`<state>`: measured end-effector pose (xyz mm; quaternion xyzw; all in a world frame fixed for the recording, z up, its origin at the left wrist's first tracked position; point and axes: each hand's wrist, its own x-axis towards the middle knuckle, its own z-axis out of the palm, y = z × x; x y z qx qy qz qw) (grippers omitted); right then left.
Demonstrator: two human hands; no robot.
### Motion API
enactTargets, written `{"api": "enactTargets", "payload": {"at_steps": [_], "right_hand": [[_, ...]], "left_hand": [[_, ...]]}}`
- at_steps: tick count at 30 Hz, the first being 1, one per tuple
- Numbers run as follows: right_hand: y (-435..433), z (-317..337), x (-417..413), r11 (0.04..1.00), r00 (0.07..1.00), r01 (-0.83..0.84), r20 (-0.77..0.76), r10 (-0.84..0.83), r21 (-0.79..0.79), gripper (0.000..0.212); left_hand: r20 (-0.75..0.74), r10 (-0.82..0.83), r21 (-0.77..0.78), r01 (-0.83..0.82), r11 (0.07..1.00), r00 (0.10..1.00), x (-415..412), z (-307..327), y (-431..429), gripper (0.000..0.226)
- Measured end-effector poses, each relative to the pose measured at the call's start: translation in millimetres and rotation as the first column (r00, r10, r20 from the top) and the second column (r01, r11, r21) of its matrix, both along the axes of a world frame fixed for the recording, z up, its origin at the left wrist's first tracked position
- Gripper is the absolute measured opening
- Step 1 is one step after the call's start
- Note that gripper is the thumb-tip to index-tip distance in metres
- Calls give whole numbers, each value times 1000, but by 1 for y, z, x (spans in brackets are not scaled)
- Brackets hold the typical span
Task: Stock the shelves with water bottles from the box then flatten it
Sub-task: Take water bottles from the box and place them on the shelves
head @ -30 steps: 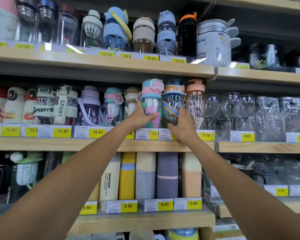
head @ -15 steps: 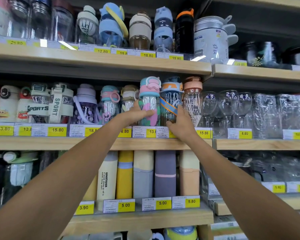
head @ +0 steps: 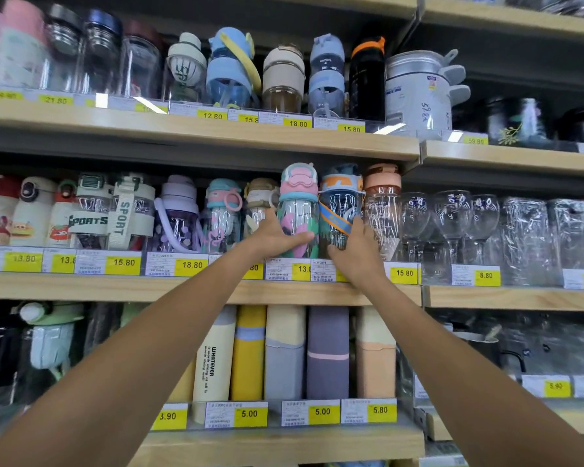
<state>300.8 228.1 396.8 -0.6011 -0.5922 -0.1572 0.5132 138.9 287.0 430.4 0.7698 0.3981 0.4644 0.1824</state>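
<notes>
On the middle shelf [head: 115, 288], up in front of the person, two water bottles stand tall, side by side and touching. The left hand [head: 273, 235] wraps round the low part of the pink-capped bottle [head: 299, 210], thumb across its front. The right hand [head: 354, 254] holds the dark blue bottle [head: 339, 210] low down. Both bottles are straight ahead, each hand as near as the other. I think they just need a push back. No box can be seen
</notes>
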Motion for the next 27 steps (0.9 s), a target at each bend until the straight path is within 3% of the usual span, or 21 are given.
{"api": "enactTargets", "payload": {"at_steps": [6,12,15,18,22,27], "right_hand": [[-1,0,1,1000,1000,-11,-3,11,-17,68],[-3,1,3,998,998,-55,-3,55,-20,70],[-7,1,5,996,996,-88,-10,88,-6,63],[-14,-2,7,995,996,-93,-12,93,19,56],[-30,-11,15,987,993,-117,-13,119,112,32],[-78,-35,55,985,985,-101,-122,119,142,24]], "left_hand": [[19,64,65,-65,996,998,3,-1,-3,82],[-17,81,50,-80,996,997,4,-5,-20,83],[40,211,120,-215,969,977,13,-10,-34,82],[182,329,282,-369,886,927,26,-20,-52,75],[337,159,399,-294,869,928,51,-37,-74,37],[410,-170,265,61,962,896,102,-71,-105,22]]}}
